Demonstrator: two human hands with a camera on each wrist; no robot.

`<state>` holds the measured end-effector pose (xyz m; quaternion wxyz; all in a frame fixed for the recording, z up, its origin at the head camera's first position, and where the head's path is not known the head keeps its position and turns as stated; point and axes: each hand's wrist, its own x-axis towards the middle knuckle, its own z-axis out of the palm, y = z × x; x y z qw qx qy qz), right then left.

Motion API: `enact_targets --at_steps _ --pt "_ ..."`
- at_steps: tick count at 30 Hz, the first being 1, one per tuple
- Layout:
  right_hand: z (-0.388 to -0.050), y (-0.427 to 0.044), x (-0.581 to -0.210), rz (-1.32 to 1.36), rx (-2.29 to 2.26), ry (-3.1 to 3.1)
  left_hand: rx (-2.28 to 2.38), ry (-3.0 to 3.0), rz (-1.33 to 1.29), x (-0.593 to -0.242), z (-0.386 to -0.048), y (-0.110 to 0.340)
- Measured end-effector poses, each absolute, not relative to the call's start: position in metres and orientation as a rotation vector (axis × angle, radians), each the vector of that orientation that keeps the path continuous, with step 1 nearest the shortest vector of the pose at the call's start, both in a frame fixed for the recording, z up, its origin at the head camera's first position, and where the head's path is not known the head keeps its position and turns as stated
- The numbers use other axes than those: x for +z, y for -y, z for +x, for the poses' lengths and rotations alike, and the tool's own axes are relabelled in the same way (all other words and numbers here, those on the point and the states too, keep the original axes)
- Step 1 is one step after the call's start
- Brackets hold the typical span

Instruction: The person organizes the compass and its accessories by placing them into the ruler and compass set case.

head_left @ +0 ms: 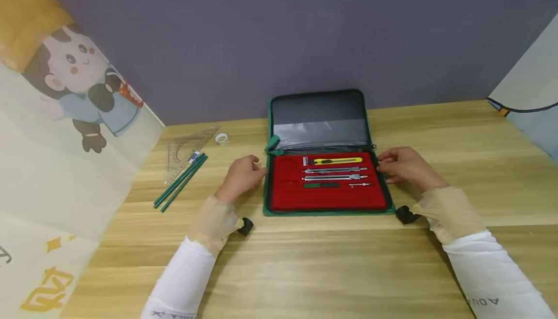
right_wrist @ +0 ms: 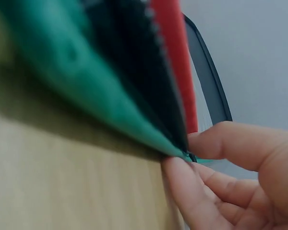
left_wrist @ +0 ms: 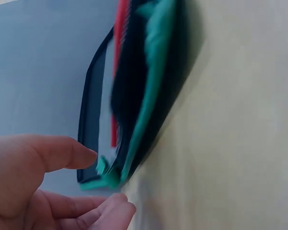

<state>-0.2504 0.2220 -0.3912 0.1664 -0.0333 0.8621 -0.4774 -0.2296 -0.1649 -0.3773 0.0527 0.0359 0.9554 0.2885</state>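
A person's hands flanked a green case [head_left: 329, 213] on a wooden table [head_left: 331, 261], its lid [head_left: 322, 108] raised and leaning back toward the grey wall. The right hand [head_left: 403, 168] pinched the case's right edge between thumb and fingertips, as the right wrist view showed. The left hand [head_left: 241, 177] hovered at the opposite edge, thumb and fingers parted around its corner with no grip visible; whether a fingertip touched the edge could not be told.

The work appeared partway along. Opening the case was done, and its red tray [head_left: 327, 199] held a yellow cutter [head_left: 339, 161], two silver compasses [head_left: 334, 170], green strips [head_left: 321, 185] and a small silver piece [head_left: 359, 184]. A round hollow on the tray's left side held nothing.

Well apart on the left lay a clear set square [head_left: 173, 160], dark green pencils [head_left: 176, 183] overlapping it, and, just beyond, a white tape roll [head_left: 222, 142]. Those had no place in the tray at this moment, and the lid was not closed; by that measure, the set looked incomplete. Whether every loose item belonged inside could not be told.
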Motion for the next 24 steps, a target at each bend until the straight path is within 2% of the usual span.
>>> enact_targets --at_steps 9,14,24 --pt "-0.251 -0.223 -0.394 -0.11 -1.382 -2.501 0.73 -2.967 0.049 -0.36 -0.239 0.188" --pt "-0.251 -0.225 -0.398 -0.076 -1.363 -2.481 0.594 -3.018 0.002 -0.352 -0.256 0.21" --pt "-0.255 -0.226 -0.398 -0.063 -1.373 -2.458 0.656 -3.05 -0.135 -0.336 -0.289 0.239"
